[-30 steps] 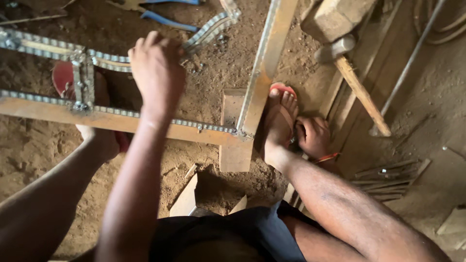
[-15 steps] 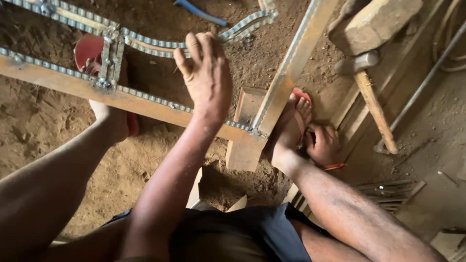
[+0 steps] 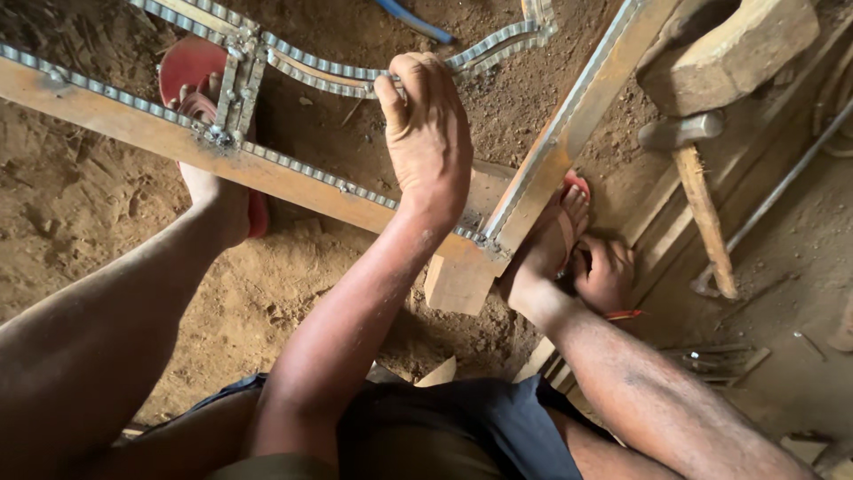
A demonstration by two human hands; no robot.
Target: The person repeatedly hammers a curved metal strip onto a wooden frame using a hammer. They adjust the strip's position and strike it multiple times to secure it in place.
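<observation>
Head view, left hand: left hand (image 3: 428, 142) is closed, fingers curled over the wavy metal strip (image 3: 329, 78), back of the hand facing up
Strip: it curves across the top of the frame, above the long wooden beam (image 3: 284, 178), which carries a similar ridged strip along its edge
Step in hand: by my reading, the strip is being gripped and pressed into line on the frame
Next move calls for: a firm hold so the strip does not spring off its curve, and probably a second hand
Right hand: right hand (image 3: 604, 271) is low beside the right foot (image 3: 555, 236), fingers curled; I cannot tell whether it holds anything
Frame joint: the beam meets a metal-edged rail (image 3: 569, 124) over a short wood block (image 3: 458, 280)
Left foot: left foot (image 3: 209, 178) sits in a red sandal (image 3: 191, 67) under the beam
Nearby: a hammer (image 3: 702, 204) lies to the right, well apart from the left hand; thin metal rods (image 3: 720, 360) lie below it
In the way: the beam and both legs crowd the space, and the hammer lies beyond the right leg
Ground: loose dirt floor (image 3: 80, 204)
</observation>
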